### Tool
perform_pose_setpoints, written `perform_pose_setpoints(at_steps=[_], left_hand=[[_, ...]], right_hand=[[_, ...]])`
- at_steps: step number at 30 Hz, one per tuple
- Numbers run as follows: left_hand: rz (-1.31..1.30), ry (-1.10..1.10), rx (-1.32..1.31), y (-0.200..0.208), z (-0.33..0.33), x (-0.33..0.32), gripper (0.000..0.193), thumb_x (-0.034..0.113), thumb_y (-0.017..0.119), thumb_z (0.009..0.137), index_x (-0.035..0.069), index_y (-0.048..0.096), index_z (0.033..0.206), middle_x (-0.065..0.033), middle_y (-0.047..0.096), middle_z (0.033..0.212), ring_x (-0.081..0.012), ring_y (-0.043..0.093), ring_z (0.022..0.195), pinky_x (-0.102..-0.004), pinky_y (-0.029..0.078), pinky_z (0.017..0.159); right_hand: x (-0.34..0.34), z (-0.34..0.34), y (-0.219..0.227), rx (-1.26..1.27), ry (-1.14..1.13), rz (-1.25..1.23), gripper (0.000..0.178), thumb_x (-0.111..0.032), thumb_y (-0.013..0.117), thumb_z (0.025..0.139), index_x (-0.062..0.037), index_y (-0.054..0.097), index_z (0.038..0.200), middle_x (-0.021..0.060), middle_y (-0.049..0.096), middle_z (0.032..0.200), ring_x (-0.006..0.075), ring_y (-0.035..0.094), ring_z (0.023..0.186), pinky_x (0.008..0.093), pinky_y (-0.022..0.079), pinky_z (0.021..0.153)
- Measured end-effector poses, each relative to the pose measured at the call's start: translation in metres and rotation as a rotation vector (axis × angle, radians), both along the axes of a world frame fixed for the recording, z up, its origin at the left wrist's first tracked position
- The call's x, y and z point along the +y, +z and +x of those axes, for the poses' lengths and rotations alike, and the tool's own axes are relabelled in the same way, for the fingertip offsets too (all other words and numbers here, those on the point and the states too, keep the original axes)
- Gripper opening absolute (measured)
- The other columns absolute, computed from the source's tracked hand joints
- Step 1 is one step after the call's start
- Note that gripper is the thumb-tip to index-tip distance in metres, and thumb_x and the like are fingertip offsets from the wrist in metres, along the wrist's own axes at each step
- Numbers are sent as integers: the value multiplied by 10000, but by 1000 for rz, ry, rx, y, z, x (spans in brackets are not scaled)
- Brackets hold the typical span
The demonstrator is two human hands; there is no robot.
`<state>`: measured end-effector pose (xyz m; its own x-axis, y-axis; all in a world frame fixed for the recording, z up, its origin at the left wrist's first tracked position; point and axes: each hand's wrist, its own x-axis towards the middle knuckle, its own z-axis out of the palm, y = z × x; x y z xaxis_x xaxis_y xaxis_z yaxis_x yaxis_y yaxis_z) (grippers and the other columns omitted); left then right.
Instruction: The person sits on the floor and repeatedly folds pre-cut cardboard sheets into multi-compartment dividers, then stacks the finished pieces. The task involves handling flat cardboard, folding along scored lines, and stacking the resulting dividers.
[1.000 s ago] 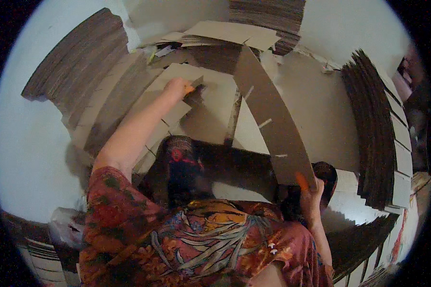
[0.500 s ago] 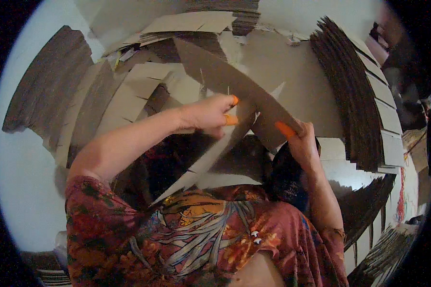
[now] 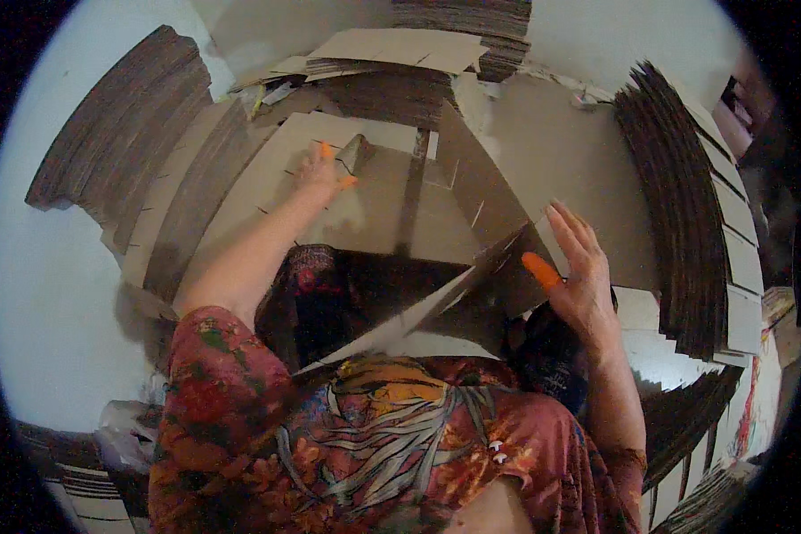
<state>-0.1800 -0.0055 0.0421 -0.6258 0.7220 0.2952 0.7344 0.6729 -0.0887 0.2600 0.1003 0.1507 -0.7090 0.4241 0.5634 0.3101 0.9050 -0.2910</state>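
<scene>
My left hand (image 3: pixel 318 171) is stretched out over a pale slotted cardboard sheet (image 3: pixel 267 178) at the left. Orange covers sit on two of its fingertips, which are spread apart. Just beside those fingers is a small lifted cardboard flap (image 3: pixel 354 156). My right hand (image 3: pixel 583 267), its thumb in an orange cover, is held open with straight fingers by the right end of a standing cardboard strip (image 3: pixel 481 182). A second strip (image 3: pixel 400 325) crosses that one at a slant and reaches back toward my shirt. Whether my right palm touches the strips I cannot tell.
Stacked cardboard strips stand at the left (image 3: pixel 120 116) and form a tall row at the right (image 3: pixel 676 205). At the back lies a pile of flat cardboard (image 3: pixel 392 53). More slotted pieces (image 3: pixel 694 427) are at the lower right.
My left hand has left the crossing strips and moved left to the cardboard sheet. My right hand has loosened from the strip, fingers now straight. The standing strip has swung to a steeper slant.
</scene>
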Motion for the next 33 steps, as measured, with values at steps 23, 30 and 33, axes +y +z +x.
perform_pose_setpoints(at_steps=[23,30,33], left_hand=[[85,-521,-1214,108,146,34,266,117,507,792,-53,553,991,-115,590,779,-185,580,605,-311,499,518],[-43,-545,-1005,104,167,35,278,86,500,790,-29,562,1035,-113,597,762,-198,583,627,-344,505,560],[68,-689,-760,98,182,29,258,81,510,767,-17,576,996,-163,610,765,-280,604,658,-388,490,591]], right_hand=[[3,1,-4,46,89,-13,598,66,529,676,-48,431,1254,167,569,865,364,567,735,425,477,627],[1,10,8,40,108,-75,545,65,522,679,-33,476,1213,190,572,825,381,572,726,437,473,634],[-2,9,9,25,97,-74,521,65,517,684,-29,491,1196,191,571,817,380,573,725,443,472,638]])
